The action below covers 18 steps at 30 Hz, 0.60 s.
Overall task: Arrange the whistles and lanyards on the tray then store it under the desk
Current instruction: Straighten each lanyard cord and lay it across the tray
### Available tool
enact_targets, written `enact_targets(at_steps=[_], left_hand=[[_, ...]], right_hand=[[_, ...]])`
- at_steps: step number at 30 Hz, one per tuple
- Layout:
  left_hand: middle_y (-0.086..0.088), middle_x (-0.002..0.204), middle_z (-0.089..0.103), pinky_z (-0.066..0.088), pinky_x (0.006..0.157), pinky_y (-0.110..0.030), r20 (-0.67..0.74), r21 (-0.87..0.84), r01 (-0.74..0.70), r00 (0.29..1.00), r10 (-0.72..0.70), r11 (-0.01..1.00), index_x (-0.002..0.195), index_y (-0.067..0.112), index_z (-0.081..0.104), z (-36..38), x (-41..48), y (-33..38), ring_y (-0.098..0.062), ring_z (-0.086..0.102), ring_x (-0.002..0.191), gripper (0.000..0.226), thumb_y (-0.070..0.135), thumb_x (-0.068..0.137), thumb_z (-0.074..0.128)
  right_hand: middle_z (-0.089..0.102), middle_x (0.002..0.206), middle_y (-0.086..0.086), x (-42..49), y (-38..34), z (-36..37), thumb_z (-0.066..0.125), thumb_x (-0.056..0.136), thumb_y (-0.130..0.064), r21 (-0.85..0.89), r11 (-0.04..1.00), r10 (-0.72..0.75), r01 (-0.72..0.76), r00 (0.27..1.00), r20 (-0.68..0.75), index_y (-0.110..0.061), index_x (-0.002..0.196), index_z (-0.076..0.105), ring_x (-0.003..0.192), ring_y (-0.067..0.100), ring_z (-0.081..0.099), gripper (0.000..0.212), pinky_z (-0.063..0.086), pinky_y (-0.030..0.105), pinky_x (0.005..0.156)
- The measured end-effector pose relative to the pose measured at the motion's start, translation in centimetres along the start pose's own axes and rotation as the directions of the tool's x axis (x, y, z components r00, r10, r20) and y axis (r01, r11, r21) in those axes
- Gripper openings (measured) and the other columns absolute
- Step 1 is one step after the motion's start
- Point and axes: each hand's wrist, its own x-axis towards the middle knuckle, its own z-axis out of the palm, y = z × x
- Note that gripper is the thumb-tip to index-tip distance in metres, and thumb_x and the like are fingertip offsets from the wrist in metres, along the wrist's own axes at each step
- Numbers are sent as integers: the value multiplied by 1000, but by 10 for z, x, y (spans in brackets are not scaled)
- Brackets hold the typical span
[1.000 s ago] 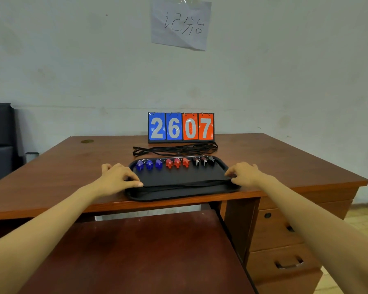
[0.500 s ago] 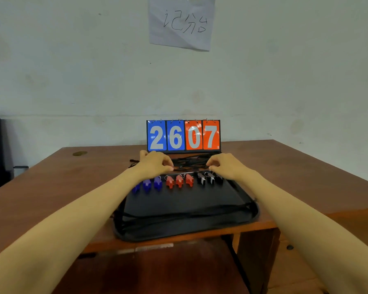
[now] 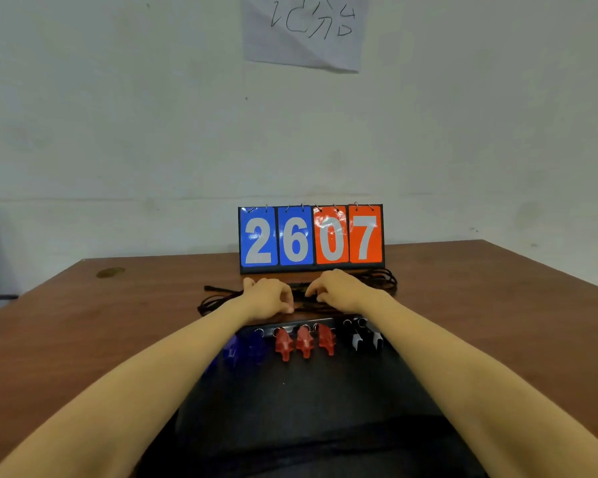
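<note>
A black tray (image 3: 311,401) lies on the brown desk (image 3: 497,305) close in front of me. Along its far edge runs a row of whistles: blue ones (image 3: 246,348) partly behind my left forearm, three red ones (image 3: 304,341), then black ones (image 3: 363,339). Just past the tray a bundle of black lanyards (image 3: 218,300) lies on the desk. My left hand (image 3: 268,298) and my right hand (image 3: 340,289) sit side by side on that bundle, fingers curled down into the cords at its middle.
A flip scoreboard (image 3: 311,236) reading 2607 stands right behind the lanyards, close to my fingertips. On the wall above it hangs a sheet of paper (image 3: 304,29) with handwriting. A round brass cap (image 3: 110,272) is set into the desk at the far left.
Both hands left the tray's side edges and reached over the whistles to the lanyard bundle by the scoreboard. The view has moved closer to the desk.
</note>
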Motion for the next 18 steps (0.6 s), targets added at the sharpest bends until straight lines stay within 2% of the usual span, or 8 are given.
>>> enact_targets(at_steps=[3,6,8,10,12,14,16,18], left_hand=[[10,92,56,24,84,-32,-10,-14,-2,1000,1,1000,94,23,64,1,-1,-1,-11,47,94,12,31,87,59],[9,92,56,24,86,-34,23,-8,15,1000,-15,1000,88,24,60,-3,-3,-5,-11,47,95,8,32,87,59],[7,93,58,25,88,-34,43,13,63,997,-64,998,88,23,60,-7,-6,-9,-13,48,97,9,32,88,58],[2,101,62,26,92,-37,1,124,133,991,-134,983,96,20,63,-11,-7,-11,-17,51,104,14,30,88,59],[-1,112,60,27,98,-39,-102,131,183,980,-171,974,108,20,61,-14,-8,-7,-21,50,111,25,31,86,61],[-2,123,57,30,103,-38,-172,-164,91,978,-119,982,119,20,57,-24,-12,7,-20,48,117,34,33,87,60],[0,130,53,32,102,-30,-188,-508,-101,982,5,855,127,19,54,-40,-18,31,-14,46,118,39,32,91,56],[3,124,56,31,97,-23,-198,-646,-213,974,109,733,127,19,55,-55,-25,57,-7,48,110,36,30,93,52]], right_hand=[[59,116,7,8,-8,8,53,92,-16,-183,979,-93,94,996,18,-18,118,62,107,24,55,28,45,34,89],[61,111,6,12,-12,12,51,92,-18,-338,935,-123,103,992,-40,-16,108,62,103,23,55,20,41,34,85],[60,111,6,9,-10,10,49,93,-17,-315,948,-93,53,989,-113,-15,106,60,103,24,55,18,41,35,85],[61,107,7,3,-6,2,48,93,-17,-56,998,24,-37,976,-218,-12,106,58,100,25,57,17,47,37,87],[61,96,4,-5,-6,-15,53,90,-17,280,958,154,-65,938,-310,-11,102,57,92,20,58,14,51,33,83],[60,87,-1,-14,-11,-37,58,86,-16,499,866,234,-30,907,-351,-14,93,57,83,12,56,7,49,26,75],[63,83,0,-24,-19,-58,61,82,-13,630,777,254,16,907,-337,-12,90,58,77,10,58,8,47,26,72],[68,82,5,-33,-25,-75,62,80,-10,690,721,236,72,910,-341,-6,93,61,74,15,61,14,50,31,74]])
